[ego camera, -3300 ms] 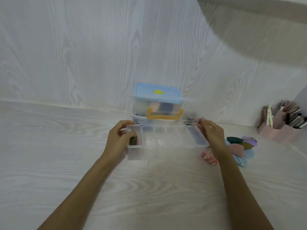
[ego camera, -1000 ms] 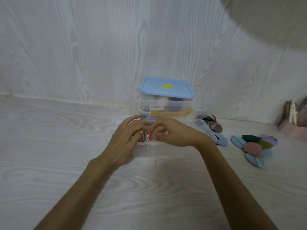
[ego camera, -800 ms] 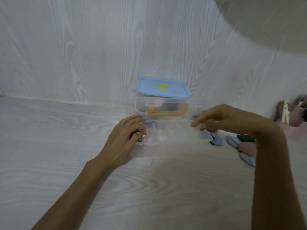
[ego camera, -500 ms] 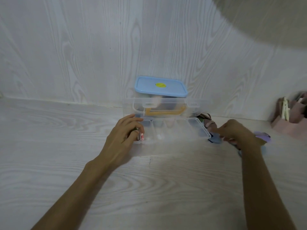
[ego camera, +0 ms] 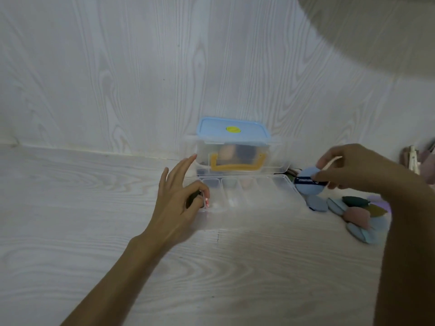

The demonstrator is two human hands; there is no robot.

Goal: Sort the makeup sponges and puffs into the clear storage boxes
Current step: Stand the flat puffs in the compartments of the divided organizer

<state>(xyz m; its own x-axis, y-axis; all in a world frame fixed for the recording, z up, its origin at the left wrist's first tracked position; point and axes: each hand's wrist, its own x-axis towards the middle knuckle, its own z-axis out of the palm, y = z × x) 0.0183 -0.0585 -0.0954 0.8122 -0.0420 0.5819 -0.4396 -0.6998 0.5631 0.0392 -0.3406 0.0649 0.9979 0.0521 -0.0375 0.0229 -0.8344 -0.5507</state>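
Note:
A clear divided storage box (ego camera: 249, 196) lies open on the table, with puffs standing in its leftmost compartment. My left hand (ego camera: 179, 198) rests at that left end, thumb pressing the puffs (ego camera: 204, 200), the other fingers spread and lifted. My right hand (ego camera: 353, 168) pinches a light blue puff (ego camera: 307, 183) with a dark strap, held just above the box's right end. More puffs (ego camera: 357, 215) in blue, pink, green and purple lie in a pile on the table to the right. Behind stands a clear box with a blue lid (ego camera: 233, 132) and a yellow handle, holding sponges.
A pink organiser (ego camera: 421, 165) with tools stands at the far right against the wall. A single blue puff (ego camera: 316, 205) lies beside the divided box's right end. The wood-grain wall rises directly behind the boxes.
My right hand has lifted from the pile with a light blue puff and moved up and left toward the box's right end. My left hand's fingers have spread and lifted while the thumb stays on the puffs.

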